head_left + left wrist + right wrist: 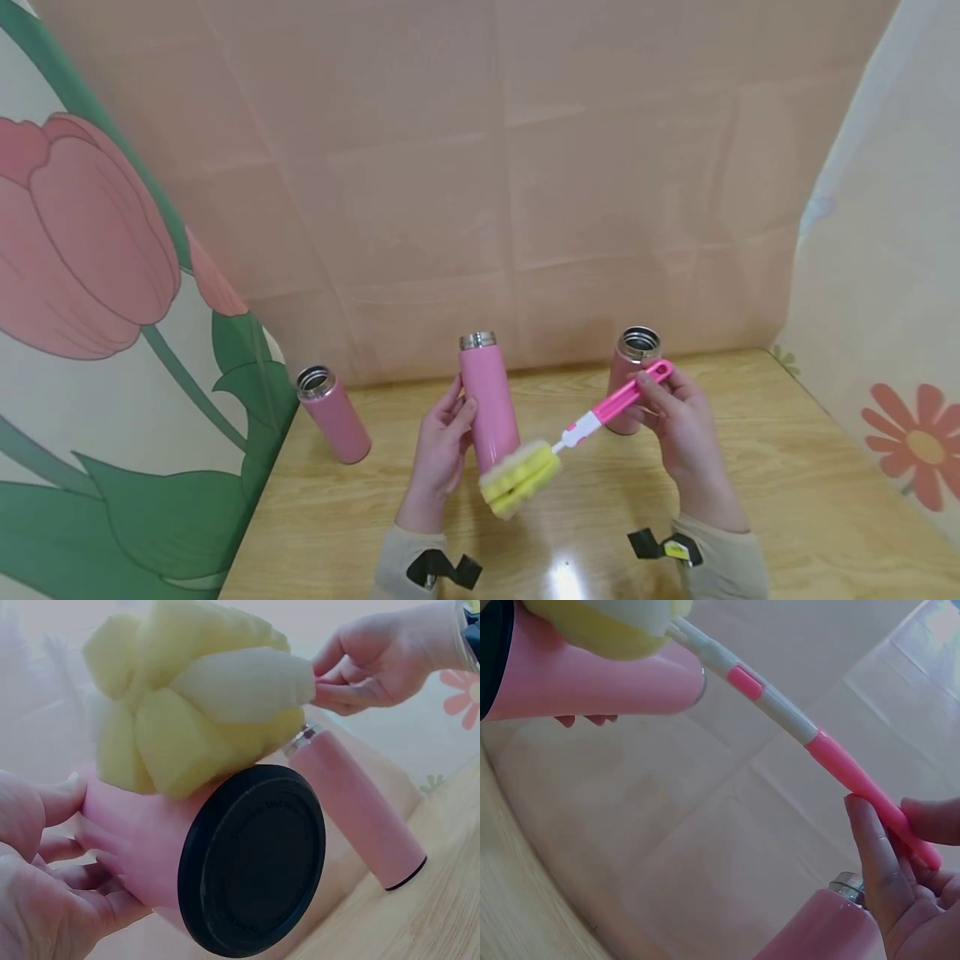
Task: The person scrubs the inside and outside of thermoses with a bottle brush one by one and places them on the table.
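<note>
My left hand (442,442) grips a pink vacuum flask (489,400) round its side, holding it off the table with the steel-rimmed mouth up and away. Its black base (255,862) faces the left wrist camera. In my right hand (686,425), thumb and fingers pinch the pink handle of a bottle brush (617,402). The brush's yellow and white sponge head (202,697) points left, in front of the flask's lower end; whether they touch I cannot tell. The right wrist view shows the fingers (877,847) near the handle's end.
Another pink flask (334,417) stands uncapped at the left of the wooden table (300,533). A third uncapped flask (624,367) stands behind my right hand. A plain pinkish sheet (420,208) hangs behind the table, with flower-printed walls at both sides.
</note>
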The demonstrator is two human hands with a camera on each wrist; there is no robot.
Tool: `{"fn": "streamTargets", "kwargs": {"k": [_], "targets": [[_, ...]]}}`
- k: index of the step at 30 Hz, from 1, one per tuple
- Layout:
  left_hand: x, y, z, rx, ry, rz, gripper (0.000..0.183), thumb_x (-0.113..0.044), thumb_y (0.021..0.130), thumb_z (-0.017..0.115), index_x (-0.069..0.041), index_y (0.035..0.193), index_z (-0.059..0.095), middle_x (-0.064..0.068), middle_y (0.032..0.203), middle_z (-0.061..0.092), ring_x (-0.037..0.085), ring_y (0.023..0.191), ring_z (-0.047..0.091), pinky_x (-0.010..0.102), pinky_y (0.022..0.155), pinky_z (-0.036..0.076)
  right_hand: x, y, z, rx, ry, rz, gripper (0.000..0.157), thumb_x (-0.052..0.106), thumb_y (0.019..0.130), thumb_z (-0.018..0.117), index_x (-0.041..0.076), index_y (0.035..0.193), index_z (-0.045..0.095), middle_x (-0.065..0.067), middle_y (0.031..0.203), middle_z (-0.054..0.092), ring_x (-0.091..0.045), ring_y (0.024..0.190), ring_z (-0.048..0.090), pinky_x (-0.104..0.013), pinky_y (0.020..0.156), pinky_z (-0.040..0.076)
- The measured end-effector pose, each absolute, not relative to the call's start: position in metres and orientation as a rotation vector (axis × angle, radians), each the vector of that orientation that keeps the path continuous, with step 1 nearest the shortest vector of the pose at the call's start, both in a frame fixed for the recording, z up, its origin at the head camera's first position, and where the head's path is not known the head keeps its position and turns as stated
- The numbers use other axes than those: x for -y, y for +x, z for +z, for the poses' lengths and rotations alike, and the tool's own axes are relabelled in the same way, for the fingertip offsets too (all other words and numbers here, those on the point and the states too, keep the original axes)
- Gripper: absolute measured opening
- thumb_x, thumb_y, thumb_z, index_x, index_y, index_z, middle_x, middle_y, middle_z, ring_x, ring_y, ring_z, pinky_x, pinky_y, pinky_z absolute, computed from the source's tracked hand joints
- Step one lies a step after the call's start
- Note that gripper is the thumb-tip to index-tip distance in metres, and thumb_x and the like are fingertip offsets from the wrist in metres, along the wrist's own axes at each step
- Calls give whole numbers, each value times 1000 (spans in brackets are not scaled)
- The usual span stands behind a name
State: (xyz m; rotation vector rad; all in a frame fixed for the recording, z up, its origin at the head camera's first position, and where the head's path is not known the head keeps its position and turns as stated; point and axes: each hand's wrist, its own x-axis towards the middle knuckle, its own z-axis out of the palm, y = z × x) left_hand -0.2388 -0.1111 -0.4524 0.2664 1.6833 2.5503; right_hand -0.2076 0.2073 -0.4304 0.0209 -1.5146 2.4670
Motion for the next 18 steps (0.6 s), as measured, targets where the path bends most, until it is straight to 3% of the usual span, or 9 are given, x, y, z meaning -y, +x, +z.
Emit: {"fn": "streamTargets", "kwargs": {"k": [7,9,12,18], "targets": [[113,-238,-452,-1684,302,2519,60,-8,110,58,-4,166,36,7,126,72,12,96,68,25,77,57,-206,-209,-426,1170,-116,2542,13,11,107,65,4,118,64,-3,104,72,-14,89,73,-29,78,64],[113,-237,-451,-1695,339,2491,60,-9,110,57,-5,166,35,5,127,72,11,96,67,25,79,56,-206,-209,-425,1022,-151,2553,12,9,106,66,3,116,64,-7,104,72,-16,87,74,-30,78,65],[114,-236,-451,-1717,415,2430,59,-11,112,56,-5,167,34,8,138,69,13,108,68,28,87,56,-206,-210,-423,836,-186,2566,12,7,105,66,2,116,64,-10,104,72,-19,85,74,-32,77,65],[112,-232,-452,-1677,567,2341,64,-12,111,56,-6,169,29,17,162,48,22,137,57,37,109,51,-203,-210,-420,688,-249,2546,27,7,103,69,-1,127,58,-11,109,69,-21,85,73,-34,79,65]]}}
